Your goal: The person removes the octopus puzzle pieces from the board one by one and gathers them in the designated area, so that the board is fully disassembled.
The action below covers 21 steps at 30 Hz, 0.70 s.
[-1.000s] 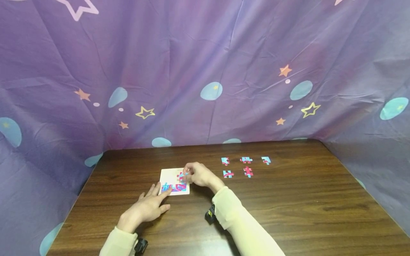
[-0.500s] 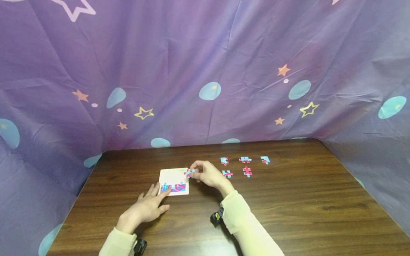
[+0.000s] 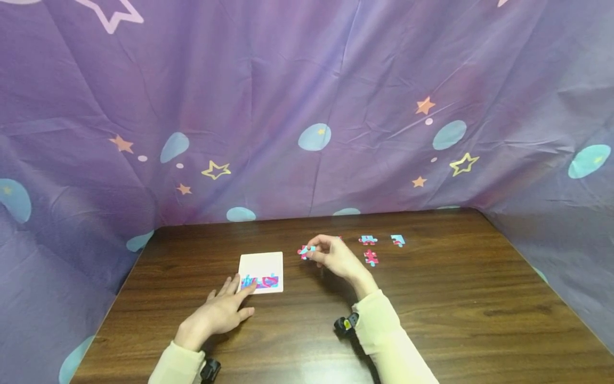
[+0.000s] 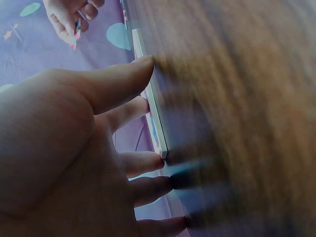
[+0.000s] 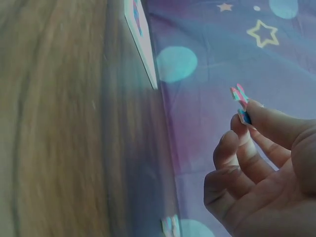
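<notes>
My right hand (image 3: 338, 261) pinches a pink and blue jigsaw piece (image 3: 305, 252) between thumb and fingertips, held above the table to the right of the puzzle board. In the right wrist view the jigsaw piece (image 5: 241, 102) stands on edge in that pinch. My left hand (image 3: 216, 314) lies with fingers spread at the front left of the white puzzle board (image 3: 261, 262), its index finger over the assembled strip (image 3: 268, 282) along the near edge. Fingertips of the left hand (image 4: 123, 113) touch the board's edge in the left wrist view.
Several loose jigsaw pieces lie to the right, among them a pink one (image 3: 371, 257), a blue and pink one (image 3: 368, 240) and a corner piece (image 3: 397, 240). My right hand hides others. A purple star-patterned curtain (image 3: 268, 106) rises behind the wooden table (image 3: 455, 298).
My right hand has lifted the jigsaw piece off the board and carried it to the right, toward the loose pieces. The left hand stays in place.
</notes>
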Available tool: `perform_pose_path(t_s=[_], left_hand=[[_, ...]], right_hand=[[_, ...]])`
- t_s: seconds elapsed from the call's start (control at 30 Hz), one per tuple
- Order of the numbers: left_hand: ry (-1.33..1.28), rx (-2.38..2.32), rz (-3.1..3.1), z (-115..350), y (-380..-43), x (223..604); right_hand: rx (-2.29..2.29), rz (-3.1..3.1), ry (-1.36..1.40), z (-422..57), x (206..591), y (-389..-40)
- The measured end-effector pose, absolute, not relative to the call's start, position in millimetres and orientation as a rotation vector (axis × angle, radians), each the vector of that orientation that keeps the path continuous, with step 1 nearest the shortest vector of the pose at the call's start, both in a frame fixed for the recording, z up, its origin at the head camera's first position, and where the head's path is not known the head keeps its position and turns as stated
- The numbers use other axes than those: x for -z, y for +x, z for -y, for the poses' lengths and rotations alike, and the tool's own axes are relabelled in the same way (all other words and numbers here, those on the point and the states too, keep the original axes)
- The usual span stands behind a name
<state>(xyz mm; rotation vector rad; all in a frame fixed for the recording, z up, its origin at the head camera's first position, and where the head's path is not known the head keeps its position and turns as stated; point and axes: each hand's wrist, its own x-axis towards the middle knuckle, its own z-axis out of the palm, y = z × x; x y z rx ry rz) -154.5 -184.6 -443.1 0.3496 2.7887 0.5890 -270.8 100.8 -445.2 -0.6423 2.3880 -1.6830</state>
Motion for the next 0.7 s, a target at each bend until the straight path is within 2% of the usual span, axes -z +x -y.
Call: perform_pose_path(t_s=[0.47, 0.7], left_hand=[[0.362, -0.562, -2.758, 183, -158, 443], [0.353, -0.591, -2.759, 186, -155, 444]], right_hand=[[1.678, -2.504, -0.602, -164, 437, -269], [1.674, -2.53, -0.495, -200, 433, -268]])
